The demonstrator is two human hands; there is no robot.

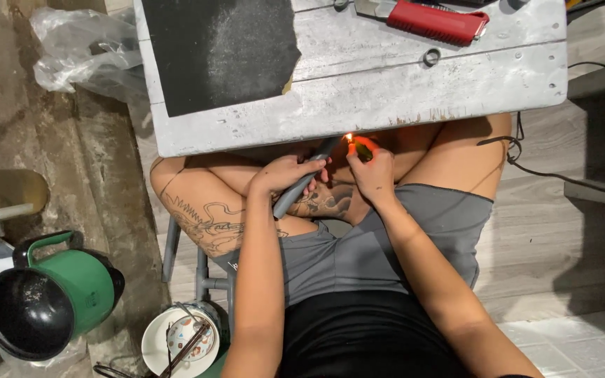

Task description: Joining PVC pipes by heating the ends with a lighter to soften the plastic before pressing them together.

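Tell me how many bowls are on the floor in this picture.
1. A white bowl sits on the floor at the bottom left, beside the green pot, with chopsticks resting in it. More may be hidden beyond the frame edge.

Single head-worn view, looking steeply down from close, over the lap toward a grey worktable [414,91]

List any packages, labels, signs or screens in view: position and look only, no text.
No signs or screens in view.
Clear plastic bag: crumpled, on the floor at the table's upper left corner; contents cannot be told.
Small dark label: on the side of the green pot, lower left by the stool; too small to make out.
Red box-shaped tool: on the table's far edge; any marking on it is unclear.
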